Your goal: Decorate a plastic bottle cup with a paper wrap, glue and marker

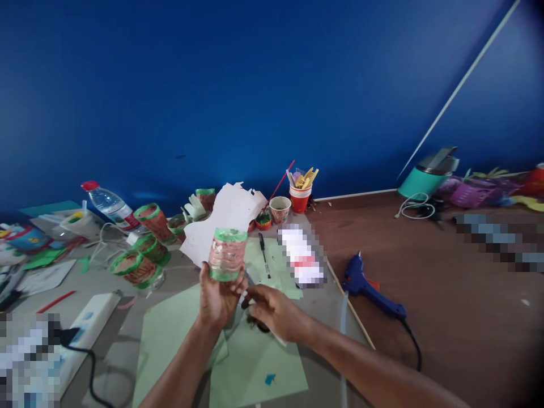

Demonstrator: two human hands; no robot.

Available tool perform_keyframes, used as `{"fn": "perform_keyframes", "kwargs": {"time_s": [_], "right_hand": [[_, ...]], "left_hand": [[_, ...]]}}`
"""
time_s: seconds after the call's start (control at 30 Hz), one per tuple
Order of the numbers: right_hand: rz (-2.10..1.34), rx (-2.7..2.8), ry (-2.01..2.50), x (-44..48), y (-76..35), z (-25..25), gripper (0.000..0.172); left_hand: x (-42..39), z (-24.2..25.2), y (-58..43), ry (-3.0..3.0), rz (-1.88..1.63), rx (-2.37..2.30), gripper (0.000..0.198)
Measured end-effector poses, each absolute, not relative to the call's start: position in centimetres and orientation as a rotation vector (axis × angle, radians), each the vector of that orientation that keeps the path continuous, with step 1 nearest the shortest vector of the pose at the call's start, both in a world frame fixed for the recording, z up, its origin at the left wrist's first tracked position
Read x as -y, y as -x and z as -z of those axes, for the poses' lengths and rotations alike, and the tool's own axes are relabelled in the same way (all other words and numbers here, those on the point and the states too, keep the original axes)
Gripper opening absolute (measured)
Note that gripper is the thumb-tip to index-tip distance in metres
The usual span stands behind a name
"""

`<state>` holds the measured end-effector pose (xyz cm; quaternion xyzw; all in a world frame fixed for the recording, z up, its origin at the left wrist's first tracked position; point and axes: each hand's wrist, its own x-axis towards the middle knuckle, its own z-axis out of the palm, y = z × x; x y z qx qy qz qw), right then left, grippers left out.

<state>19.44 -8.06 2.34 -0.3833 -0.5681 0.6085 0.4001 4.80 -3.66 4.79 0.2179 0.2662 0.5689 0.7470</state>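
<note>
Now the left hand (217,299) grips a ridged pink cup (228,255), green at both ends; the right hand (274,310) pinches something small (243,298).

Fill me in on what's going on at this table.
A person's left hand holds up a pink jar with a green rim and base. The right hand is close below it, seemingly pinching something small that I can't make out. Green paper lies beneath both hands. Similar jars stand off to the left, and a blue glue gun lies to the right.
</note>
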Motion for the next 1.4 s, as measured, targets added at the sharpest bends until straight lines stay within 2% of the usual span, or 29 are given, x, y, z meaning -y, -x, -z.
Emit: {"fn": "perform_keyframes", "kwargs": {"time_s": [0.03, 0.1, 0.17, 0.27, 0.4, 0.77, 1.17, 1.23, 1.33, 1.4], "right_hand": [[-1.608, 1.362, 0.992, 8.0, -19.1, -2.2, 0.006], [-1.682, 1.227, 1.058, 7.9, -18.9, -2.2, 0.015], [-1.675, 1.157, 1.132, 7.8, -19.1, -2.4, 0.021], [-1.617, 1.15, 1.192, 7.5, -20.0, -2.9, 0.021], [-1.592, 1.139, 1.2, 7.3, -20.6, -3.2, 0.022], [-1.472, 1.089, 1.334, 6.6, -20.7, -2.8, 0.021], [-1.811, 0.643, 1.261, 5.9, -21.1, -3.1, 0.036], [-1.907, 0.596, 1.18, 6.0, -21.2, -3.0, 0.032], [-2.0, 0.616, 1.032, 6.3, -21.3, -2.8, 0.015], [-2.024, 0.625, 0.989, 6.5, -21.4, -2.7, 0.019]], "left_hand": [[3.8, -4.5, -5.0, -0.487, -1.22, -0.573, 0.056], [3.9, -4.1, -5.2, -0.482, -1.212, -0.578, 0.052], [3.6, -3.7, -5.0, -0.461, -1.261, -0.597, 0.045], [3.0, -3.5, -4.6, -0.45, -1.345, -0.613, 0.039], [2.7, -3.5, -4.4, -0.497, -1.353, -0.609, 0.044], [3.2, -3.4, -4.7, -0.521, -1.348, -0.619, 0.04], [3.6, -3.4, -4.9, -0.547, -1.305, -0.676, 0.045], [3.5, -3.4, -4.9, -0.554, -1.312, -0.667, 0.042], [3.4, -3.4, -4.9, -0.571, -1.32, -0.634, 0.04], [3.3, -3.4, -4.9, -0.567, -1.317, -0.621, 0.04]]}}
